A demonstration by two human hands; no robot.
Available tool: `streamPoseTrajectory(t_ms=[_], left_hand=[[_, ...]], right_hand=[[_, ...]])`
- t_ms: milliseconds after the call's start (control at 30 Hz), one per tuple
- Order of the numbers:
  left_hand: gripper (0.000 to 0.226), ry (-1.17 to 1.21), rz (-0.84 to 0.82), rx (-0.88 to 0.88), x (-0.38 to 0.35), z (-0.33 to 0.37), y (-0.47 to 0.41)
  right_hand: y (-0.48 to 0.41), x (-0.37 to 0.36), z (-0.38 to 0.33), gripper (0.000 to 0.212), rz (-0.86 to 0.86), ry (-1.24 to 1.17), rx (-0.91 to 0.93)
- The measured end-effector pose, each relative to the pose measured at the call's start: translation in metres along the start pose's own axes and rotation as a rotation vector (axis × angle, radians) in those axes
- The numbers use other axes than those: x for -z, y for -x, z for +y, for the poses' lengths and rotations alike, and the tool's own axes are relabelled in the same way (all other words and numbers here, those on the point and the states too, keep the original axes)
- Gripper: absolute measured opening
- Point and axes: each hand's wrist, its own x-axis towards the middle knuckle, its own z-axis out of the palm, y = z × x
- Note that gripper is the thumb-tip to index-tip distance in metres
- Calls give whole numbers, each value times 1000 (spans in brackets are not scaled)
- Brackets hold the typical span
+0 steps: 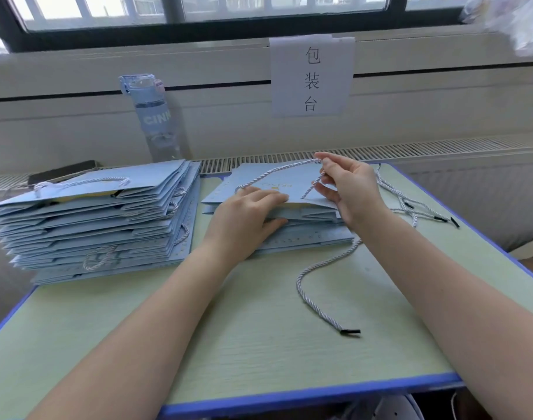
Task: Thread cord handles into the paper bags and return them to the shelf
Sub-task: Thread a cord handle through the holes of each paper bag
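A flat light-blue paper bag (259, 177) lies on top of a small pile of the same bags (304, 234) in the middle of the table. My left hand (253, 207) grips the bag's near edge, fingers on top and thumb underneath. A white twisted cord (277, 171) arches over the bag from near my left hand. My right hand (347, 186) pinches this cord above the bag's right side. Another cord (307, 286) with a black tip trails from under the pile toward me.
A tall stack of blue bags with cord handles (98, 219) fills the table's left side. Loose cords (410, 204) lie at the right edge. A blue water bottle (153, 116) and a dark phone (62, 172) sit on the ledge behind. The green table (244, 328) has blue edges.
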Motion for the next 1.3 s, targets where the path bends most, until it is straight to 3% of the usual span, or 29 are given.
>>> streamPoseTrajectory(t_ms=[233, 467, 600, 700, 767, 933, 1067, 1300], left_hand=[[28, 18, 92, 15, 2, 0, -1], [19, 21, 245, 189, 9, -5, -2], [23, 77, 291, 260, 10, -6, -3], [23, 72, 298, 219, 11, -4, -3], [21, 32, 298, 130, 11, 1, -3], [32, 5, 204, -82, 2, 14, -6], [22, -16, 186, -172, -1, 12, -7], [37, 63, 358, 108, 10, 13, -10]], right_hand=[[-7, 7, 2, 13, 111, 76, 26], [-16, 20, 6, 16, 205, 525, 170], [1, 6, 7, 15, -41, 665, 259], [18, -12, 10, 21, -274, 493, 269], [27, -25, 16, 25, -318, 396, 287], [29, -32, 19, 13, -33, 273, 338], [11, -16, 8, 12, 117, 340, 446], [9, -5, -10, 32, 276, 677, 1024]])
